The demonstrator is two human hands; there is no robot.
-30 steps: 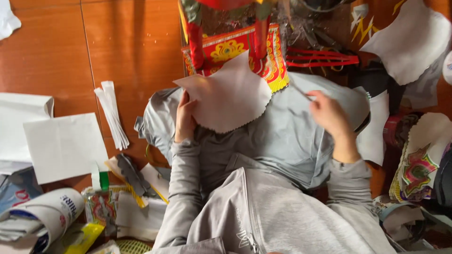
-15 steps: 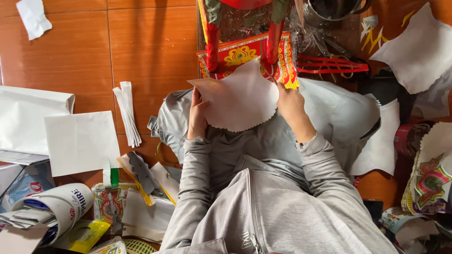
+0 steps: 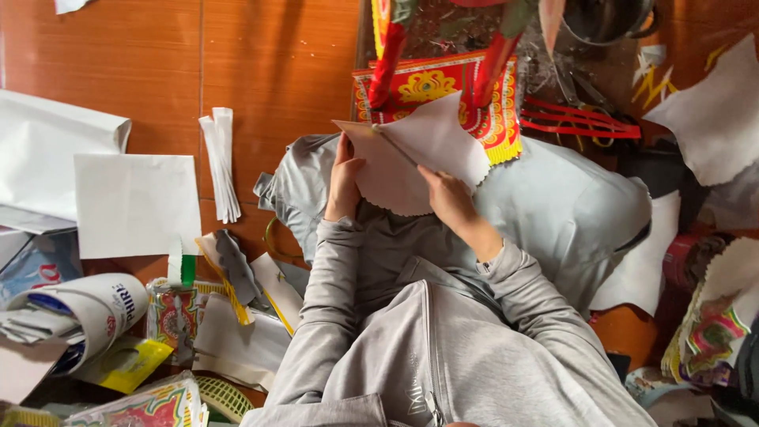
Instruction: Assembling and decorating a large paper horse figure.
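Both hands hold 1 white paper sheet (image 3: 419, 154) with a scalloped edge, above the lap, just below frame centre toward 12 o'clock. The left hand (image 3: 344, 178) grips the sheet's edge at 9 o'clock, thumb on top and fingers curled behind it, out of sight. The right hand (image 3: 447, 198) pinches the lower edge at 5 o'clock, fingers bent and close together. A thin stick (image 3: 395, 146) lies across the sheet; whether a hand holds it cannot be told. The red and yellow printed paper (image 3: 443, 87) sits at 12 o'clock, partly covered by the sheet. At 9 o'clock lie a plain white sheet (image 3: 134, 205) and folded white strips (image 3: 221, 162) on the wooden floor (image 3: 277, 63). Clutter at 7 o'clock is cut off.
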